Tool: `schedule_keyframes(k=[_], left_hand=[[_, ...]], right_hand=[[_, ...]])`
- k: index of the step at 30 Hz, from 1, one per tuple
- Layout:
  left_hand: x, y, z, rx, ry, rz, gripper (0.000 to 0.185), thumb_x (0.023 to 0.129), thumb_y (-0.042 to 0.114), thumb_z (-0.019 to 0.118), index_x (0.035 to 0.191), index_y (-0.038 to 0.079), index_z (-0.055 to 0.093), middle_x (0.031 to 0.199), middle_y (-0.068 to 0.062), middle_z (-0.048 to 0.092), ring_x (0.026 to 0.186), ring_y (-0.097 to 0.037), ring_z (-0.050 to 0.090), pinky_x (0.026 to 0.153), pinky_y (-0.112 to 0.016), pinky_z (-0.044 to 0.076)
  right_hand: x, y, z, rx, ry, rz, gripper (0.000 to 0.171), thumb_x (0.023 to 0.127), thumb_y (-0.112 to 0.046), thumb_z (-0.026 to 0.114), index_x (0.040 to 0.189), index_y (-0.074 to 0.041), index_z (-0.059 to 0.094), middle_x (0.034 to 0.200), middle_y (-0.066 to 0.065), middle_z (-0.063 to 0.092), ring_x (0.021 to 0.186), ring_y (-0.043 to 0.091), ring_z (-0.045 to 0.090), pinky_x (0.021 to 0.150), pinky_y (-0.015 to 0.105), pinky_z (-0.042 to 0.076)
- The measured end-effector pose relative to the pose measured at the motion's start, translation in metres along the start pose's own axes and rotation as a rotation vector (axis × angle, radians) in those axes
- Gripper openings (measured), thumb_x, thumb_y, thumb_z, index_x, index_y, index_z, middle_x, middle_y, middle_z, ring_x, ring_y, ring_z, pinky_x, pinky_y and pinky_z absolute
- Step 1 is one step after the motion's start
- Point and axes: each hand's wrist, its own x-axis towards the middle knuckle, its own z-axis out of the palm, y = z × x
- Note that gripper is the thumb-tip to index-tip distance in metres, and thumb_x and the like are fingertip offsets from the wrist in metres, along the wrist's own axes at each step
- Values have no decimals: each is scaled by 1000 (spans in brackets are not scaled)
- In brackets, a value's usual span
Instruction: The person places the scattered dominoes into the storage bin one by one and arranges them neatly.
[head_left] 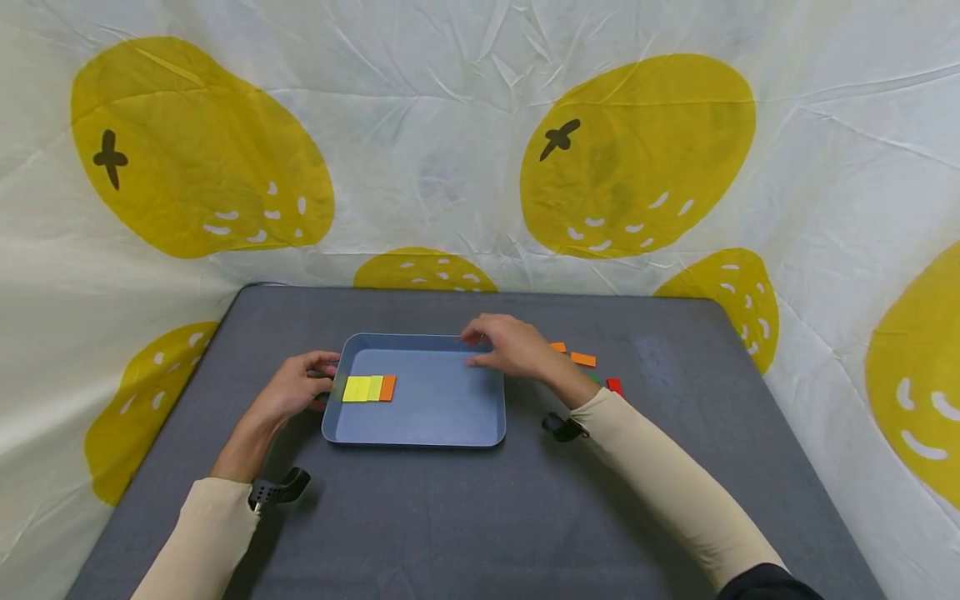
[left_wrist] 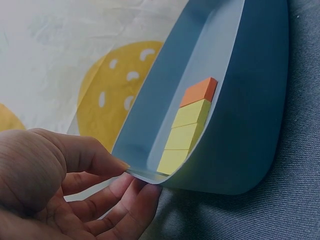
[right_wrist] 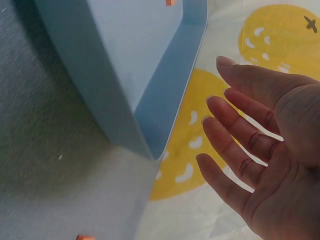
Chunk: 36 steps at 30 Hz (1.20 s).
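A blue-grey rectangular tray (head_left: 442,408) lies on the table. Inside it, against the left wall, three yellow tiles (head_left: 363,388) and one orange tile (head_left: 387,388) sit side by side in a row. With thumb inside and fingers outside, my left hand (head_left: 296,385) pinches the tray's left rim, as the left wrist view shows. Over the tray's back right corner hovers my right hand (head_left: 513,343), its fingers spread and loosely bent. In the right wrist view that hand (right_wrist: 260,145) holds nothing and stands apart from the tray wall (right_wrist: 165,90).
Right of the tray, partly behind the right forearm, lie loose orange tiles (head_left: 583,359), a red tile (head_left: 615,387) and a bit of green (head_left: 594,377). The grey table (head_left: 450,525) ends at the back against a white curtain (head_left: 427,167) with yellow fruit shapes.
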Motion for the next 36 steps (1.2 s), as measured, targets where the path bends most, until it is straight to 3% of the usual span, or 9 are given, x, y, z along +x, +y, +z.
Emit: schedule_keyframes(k=[13,25,36], left_hand=[[1,2,-1,-6,-1,-18,52,99,-1,54,149,-3,43,134,-29,49,112,-40,56,79,-46,61],[1,4,-3,-3,-3,-26,52,99,1,54,150,-2,43,134,-29,49,112,-40,57,79,-46,61],[2,2,-1,-3,-2,-20,52,99,0,54,149,-2,43,135,-29,49,113,-41,57,78,-47,61]], right_hand=[[-21,39,-8,34,97,34,40,86,-21,82,120,-5,70,115,8,72,103,25,67,89,44,54],[-37,67,-10,75,162,219,45,86,-32,82,121,-7,71,113,11,72,104,29,67,87,48,54],[-48,90,-5,33,253,347,49,86,-37,81,123,-8,71,113,9,72,102,28,67,81,52,53]])
